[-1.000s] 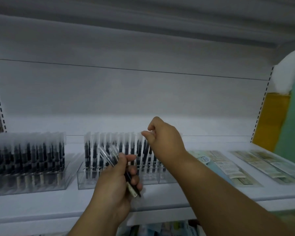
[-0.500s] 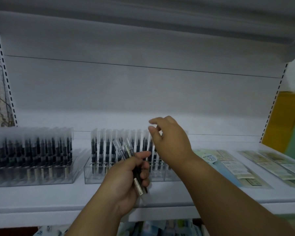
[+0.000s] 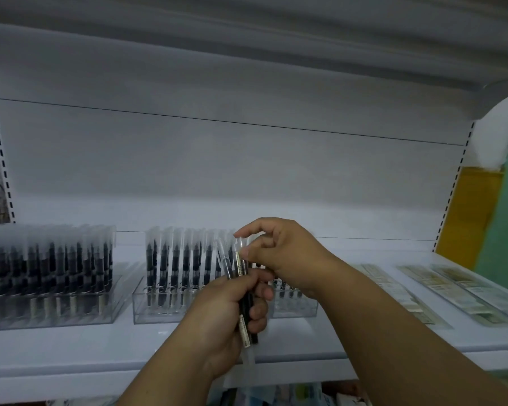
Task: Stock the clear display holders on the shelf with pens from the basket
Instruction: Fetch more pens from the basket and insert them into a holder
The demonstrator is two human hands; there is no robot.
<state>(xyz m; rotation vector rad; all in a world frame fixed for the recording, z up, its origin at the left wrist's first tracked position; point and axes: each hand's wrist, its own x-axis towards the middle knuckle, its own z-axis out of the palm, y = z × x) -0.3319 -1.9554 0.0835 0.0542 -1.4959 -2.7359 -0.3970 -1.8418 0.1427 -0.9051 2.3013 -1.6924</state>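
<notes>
Pens (image 3: pixel 245 300), label print unreadable, in left hand's (image 3: pixel 232 315) grip; right hand (image 3: pixel 279 253) pinching one.

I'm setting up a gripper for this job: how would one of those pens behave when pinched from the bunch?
Probably stiff: the pens stay straight in the left hand. Likely light, since several sit in one loose grip. The smooth clear caps may slip or roll.

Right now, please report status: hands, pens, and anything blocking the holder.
Left hand grips pen bundle. Right hand pinches top of one pen in it. Middle holder part filled, nothing blocking it.
</notes>
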